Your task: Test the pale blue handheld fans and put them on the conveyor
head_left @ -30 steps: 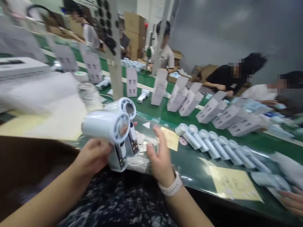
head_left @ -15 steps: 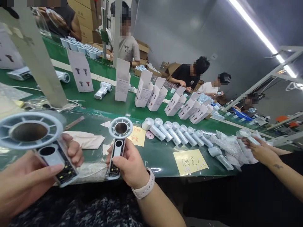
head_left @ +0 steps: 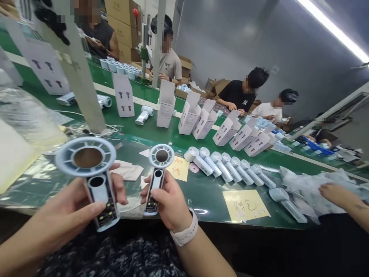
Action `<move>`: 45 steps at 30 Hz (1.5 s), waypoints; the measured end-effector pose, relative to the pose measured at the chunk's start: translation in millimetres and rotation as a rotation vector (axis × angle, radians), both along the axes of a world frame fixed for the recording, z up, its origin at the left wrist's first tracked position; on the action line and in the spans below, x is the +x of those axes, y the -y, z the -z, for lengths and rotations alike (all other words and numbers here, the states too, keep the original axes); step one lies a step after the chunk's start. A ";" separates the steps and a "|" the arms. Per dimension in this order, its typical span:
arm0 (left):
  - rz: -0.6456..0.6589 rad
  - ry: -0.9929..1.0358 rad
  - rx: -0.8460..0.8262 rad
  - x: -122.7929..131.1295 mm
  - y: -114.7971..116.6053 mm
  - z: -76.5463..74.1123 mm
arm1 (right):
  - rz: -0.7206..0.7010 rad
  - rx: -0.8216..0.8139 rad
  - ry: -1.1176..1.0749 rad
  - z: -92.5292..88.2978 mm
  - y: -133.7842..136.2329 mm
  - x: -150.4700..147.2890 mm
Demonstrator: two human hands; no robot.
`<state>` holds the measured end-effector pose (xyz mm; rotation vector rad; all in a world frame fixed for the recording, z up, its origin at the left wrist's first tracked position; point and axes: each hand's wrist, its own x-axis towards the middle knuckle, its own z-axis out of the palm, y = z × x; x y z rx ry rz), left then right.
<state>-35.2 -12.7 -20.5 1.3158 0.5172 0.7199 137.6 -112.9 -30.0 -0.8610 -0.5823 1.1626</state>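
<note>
My left hand (head_left: 77,202) is closed around the handle of a light-blue handheld fan (head_left: 100,206), whose ring-shaped, spoked head faces up. Dark circuitry with yellow spots shows along its handle. In my right hand (head_left: 170,198) is a second, similar fan (head_left: 155,192), gripped by the handle with the thumb across its front. The two fans are held apart above the bench's front edge. Just behind the right-hand fan lies a yellow note (head_left: 179,169). A pale cloth or bag (head_left: 129,171) lies between the two fans, farther back.
A slanted row of blue fans (head_left: 227,169) lies to the right, near a second yellow note (head_left: 245,206). Several white boxes (head_left: 187,119) stand open on the green belt (head_left: 147,132). A co-worker's hand (head_left: 340,196) touches plastic bags (head_left: 311,181). A metal post (head_left: 83,84) rises at left.
The view has shifted left, so everything sits farther right. My left hand's fan has come closer to the right one. The co-worker's hand at right no longer shows a fan and is on the bags.
</note>
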 end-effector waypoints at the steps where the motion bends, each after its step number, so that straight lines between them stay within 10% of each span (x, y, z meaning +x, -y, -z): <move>1: 0.044 0.020 0.020 1.9 2.3 -4.0 | 0.002 0.002 -0.018 -0.8 2.2 -0.5; 11: 0.232 0.245 -0.145 7.8 19.6 -6.3 | -0.047 -0.056 -0.017 -2.3 27.5 -7.0; 21: 0.014 0.196 -0.289 13.6 17.6 7.0 | 0.011 -0.118 0.003 4.9 27.1 -16.6; 45: 0.250 0.138 -0.095 10.4 17.5 1.7 | -0.089 -0.079 -0.020 3.6 26.1 -10.0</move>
